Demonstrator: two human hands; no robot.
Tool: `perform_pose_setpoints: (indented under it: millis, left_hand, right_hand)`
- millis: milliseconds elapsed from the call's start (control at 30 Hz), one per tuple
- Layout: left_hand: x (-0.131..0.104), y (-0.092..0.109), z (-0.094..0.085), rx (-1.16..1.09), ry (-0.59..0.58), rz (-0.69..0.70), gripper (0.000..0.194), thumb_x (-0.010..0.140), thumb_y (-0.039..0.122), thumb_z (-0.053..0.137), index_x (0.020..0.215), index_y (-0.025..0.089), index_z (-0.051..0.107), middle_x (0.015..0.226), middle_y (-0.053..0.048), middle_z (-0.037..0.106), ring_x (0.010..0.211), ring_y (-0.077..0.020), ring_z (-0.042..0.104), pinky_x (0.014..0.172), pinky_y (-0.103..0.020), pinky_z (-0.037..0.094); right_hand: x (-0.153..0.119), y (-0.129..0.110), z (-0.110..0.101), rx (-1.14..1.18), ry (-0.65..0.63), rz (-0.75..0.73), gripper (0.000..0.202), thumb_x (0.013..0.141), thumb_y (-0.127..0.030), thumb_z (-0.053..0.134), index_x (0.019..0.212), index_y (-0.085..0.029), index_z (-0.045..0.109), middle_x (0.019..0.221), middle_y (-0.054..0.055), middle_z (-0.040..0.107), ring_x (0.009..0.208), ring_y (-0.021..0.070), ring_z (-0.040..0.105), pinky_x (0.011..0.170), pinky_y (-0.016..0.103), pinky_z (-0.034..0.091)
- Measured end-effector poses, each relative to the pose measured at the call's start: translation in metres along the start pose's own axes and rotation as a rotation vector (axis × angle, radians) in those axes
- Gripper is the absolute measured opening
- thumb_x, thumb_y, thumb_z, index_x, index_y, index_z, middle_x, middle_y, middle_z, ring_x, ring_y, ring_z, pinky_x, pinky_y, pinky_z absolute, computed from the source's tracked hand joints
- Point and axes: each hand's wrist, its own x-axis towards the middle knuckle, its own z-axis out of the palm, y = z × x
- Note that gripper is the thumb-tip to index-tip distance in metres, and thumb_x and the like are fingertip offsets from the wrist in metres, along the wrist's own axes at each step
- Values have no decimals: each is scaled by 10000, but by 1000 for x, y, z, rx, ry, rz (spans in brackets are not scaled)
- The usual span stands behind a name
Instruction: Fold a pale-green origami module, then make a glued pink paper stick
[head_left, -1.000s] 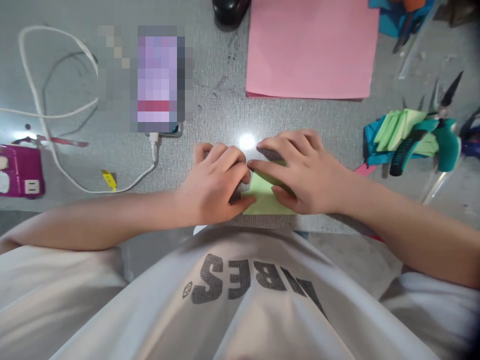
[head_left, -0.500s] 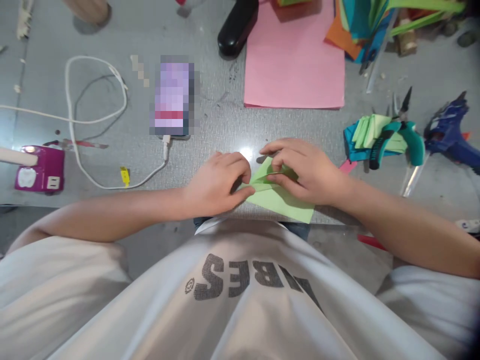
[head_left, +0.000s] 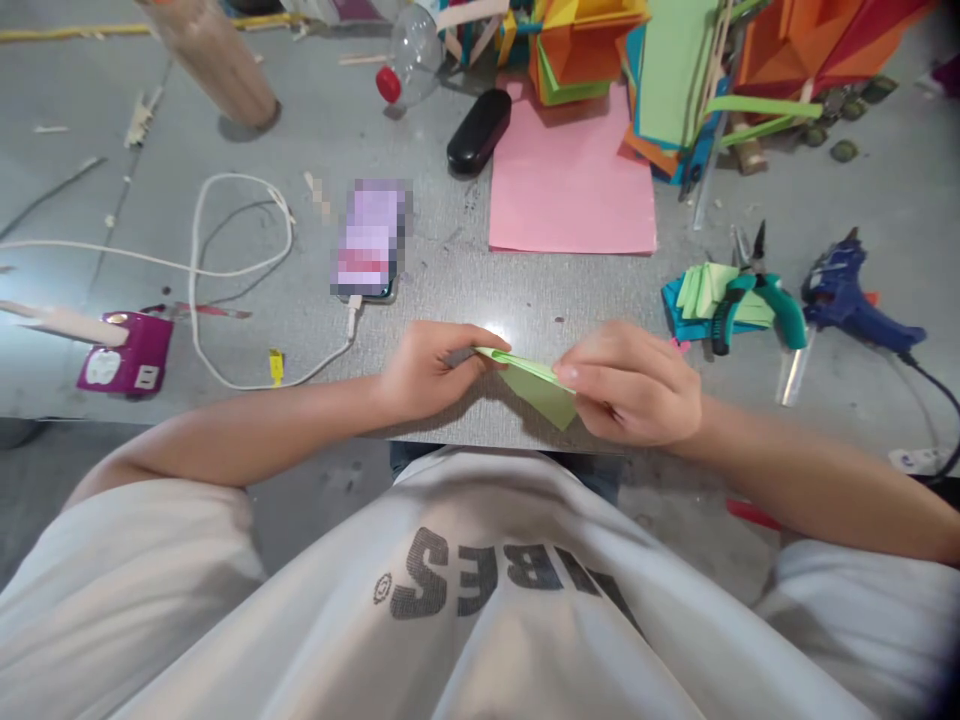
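Near the table's front edge I hold a light green sheet of paper [head_left: 541,394], partly folded, with a narrow layered strip along its upper edge. My left hand [head_left: 435,368] pinches the strip's left end between thumb and fingers. At the other end, my right hand [head_left: 634,385] grips the paper with its fingers curled; its outline is a little blurred. The lower part of the sheet hangs as a flat flap between the hands. My right fingers cover the right end of the strip.
Pink paper [head_left: 571,190] lies ahead, beside a black case [head_left: 480,132]. To the right are folded green papers [head_left: 705,295], teal-handled pliers [head_left: 780,305] and a blue glue gun [head_left: 851,290]. A phone [head_left: 369,240] on a white cable [head_left: 311,375] and a purple power adapter [head_left: 135,355] stand left.
The green paper has gone from lying on the table to being held up and tilted. My right hand has moved right and down to its end. The view now reaches farther across the table.
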Motion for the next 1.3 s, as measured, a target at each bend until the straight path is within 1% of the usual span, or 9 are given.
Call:
perform_pose_setpoints:
  millis: [100,200,300,567,667,800,967,1133,1300]
  left_hand:
    - [0,0,-1,-56,-33,25,188,1062,208,731,1111,206,912,980,-58,923,836,-171,880,816,-248,682]
    - [0,-1,0,-118,-47,43,199,1097,333,776,1132,206,925,1000,-84,926,832,-185,887,804,-252,688]
    - [0,-1,1,-172,-44,29,291,1120,453,771,1158,215,934,1040,-104,929,865,-202,899,789,-253,686]
    - [0,2,4,-229,-8,-61,339,1120,504,768,1171,224,951,1036,-117,927,824,-221,888,740,-297,696]
    - [1,2,4,-209,11,-28,323,1118,486,775,1150,219,953,977,-104,922,775,-201,870,703,-272,669]
    - [1,1,5,-225,18,-10,317,1115,486,779,1132,221,953,943,-98,917,760,-196,859,691,-264,651]
    - [1,0,6,-213,2,-53,384,1106,552,772,1117,213,953,934,-104,914,754,-186,844,687,-258,641]
    - [1,-1,5,-241,3,-46,405,1096,580,782,1105,213,952,933,-97,911,762,-183,832,688,-263,628]
    - [3,0,4,-313,-4,-63,438,1110,611,748,1104,223,951,900,-86,897,734,-184,813,660,-283,611]
  right_hand:
    - [-2,-2,-2,-35,-29,-6,294,1035,-118,715,1253,-309,767,967,24,803,749,176,743,648,331,630]
    - [-2,-4,-6,-47,-92,43,255,1069,-157,688,1233,-347,730,1015,10,831,766,167,765,671,315,659]
    - [-2,-7,-9,-49,-120,79,226,1065,-165,709,1226,-323,712,1035,25,856,797,175,800,665,305,666]
    - [-5,-8,-6,-61,-93,170,254,1039,-141,738,1189,-346,730,1055,-7,882,799,169,829,675,306,669]
    - [-3,-8,-5,-28,-93,184,201,1026,-259,827,1178,-346,730,1045,-6,882,806,193,832,696,343,674]
    - [-2,-10,-3,-27,-99,245,274,988,-405,909,1145,-345,693,1014,-6,889,843,234,862,711,384,685]
    - [-4,-15,0,-53,-119,345,272,1010,-351,841,1179,-341,628,1038,-16,899,818,223,875,698,368,679]
    - [-9,-20,1,-77,-111,410,425,973,-364,879,1317,-338,630,1000,-30,867,733,213,836,617,345,637]
    - [-11,-20,3,-78,-86,463,514,973,-274,869,1418,-367,630,1175,-23,894,880,218,883,720,317,691]
